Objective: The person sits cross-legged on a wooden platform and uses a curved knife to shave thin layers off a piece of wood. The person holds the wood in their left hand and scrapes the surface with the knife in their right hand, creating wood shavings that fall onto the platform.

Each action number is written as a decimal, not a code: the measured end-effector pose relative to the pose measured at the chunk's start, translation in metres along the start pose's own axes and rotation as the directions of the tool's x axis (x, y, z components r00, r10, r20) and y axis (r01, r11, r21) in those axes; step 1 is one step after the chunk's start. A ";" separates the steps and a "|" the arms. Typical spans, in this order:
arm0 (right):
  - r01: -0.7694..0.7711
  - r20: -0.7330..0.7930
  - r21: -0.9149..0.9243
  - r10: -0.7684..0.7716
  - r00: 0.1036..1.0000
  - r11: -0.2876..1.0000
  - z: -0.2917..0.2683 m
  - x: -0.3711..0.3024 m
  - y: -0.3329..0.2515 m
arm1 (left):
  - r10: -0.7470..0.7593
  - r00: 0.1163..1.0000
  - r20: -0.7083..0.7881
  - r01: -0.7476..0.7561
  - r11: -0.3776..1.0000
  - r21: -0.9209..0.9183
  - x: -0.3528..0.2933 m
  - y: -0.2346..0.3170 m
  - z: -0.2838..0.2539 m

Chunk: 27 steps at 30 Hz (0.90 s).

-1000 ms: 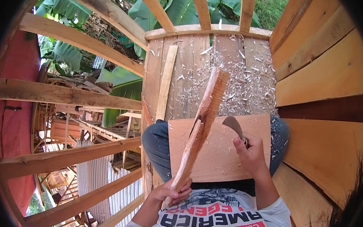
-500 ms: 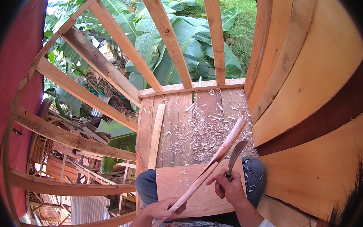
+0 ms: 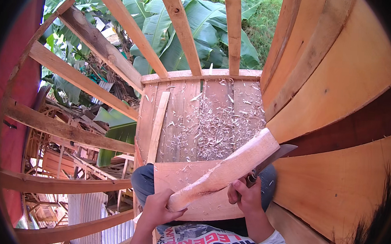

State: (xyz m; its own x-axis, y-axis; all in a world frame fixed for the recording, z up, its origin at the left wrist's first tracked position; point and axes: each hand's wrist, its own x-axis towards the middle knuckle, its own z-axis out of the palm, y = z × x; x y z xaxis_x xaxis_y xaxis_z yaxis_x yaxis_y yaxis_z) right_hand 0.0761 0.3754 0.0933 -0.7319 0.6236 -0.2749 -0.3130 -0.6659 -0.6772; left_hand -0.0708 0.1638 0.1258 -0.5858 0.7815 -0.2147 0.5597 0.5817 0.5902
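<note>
A pale carved piece of wood (image 3: 235, 162), paddle-like with a broad flat end and a narrower handle end, slants up to the right over my lap. My left hand (image 3: 159, 208) is closed round its lower, narrow end. In my right hand (image 3: 247, 196) is a knife (image 3: 271, 161) with a curved dark blade, gripped by its handle. The blade lies along the wood's right edge near the broad end; whether it touches cannot be made out. Beneath both is a flat wooden board (image 3: 172, 174) resting across my legs.
Curled wood shavings (image 3: 222, 119) cover the plank floor (image 3: 175, 116) ahead. A loose wooden strip (image 3: 158, 128) lies at its left. Open slats (image 3: 181, 29) stand in front and to the left, with banana leaves (image 3: 196, 28) beyond. A plank wall (image 3: 336, 90) rises at the right.
The wood has been turned so its broad face shows instead of its narrow side. The knife has tipped over to the right, from upright to slanting along the wood's edge.
</note>
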 end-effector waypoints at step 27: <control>0.040 0.095 -0.961 0.190 0.977 0.275 -0.001 -0.003 0.022 | -0.486 0.866 0.118 0.495 0.867 -0.058 -0.101 -0.045 -0.003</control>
State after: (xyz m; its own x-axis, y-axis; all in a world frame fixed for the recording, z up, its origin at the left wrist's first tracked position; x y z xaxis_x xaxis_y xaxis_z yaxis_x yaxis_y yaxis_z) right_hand 0.0719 0.3596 0.0782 -0.8324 0.4436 -0.3321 0.4658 0.2355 -0.8530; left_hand -0.0384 0.0576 0.1229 -0.7098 0.4206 -0.5650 0.1614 0.8779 0.4508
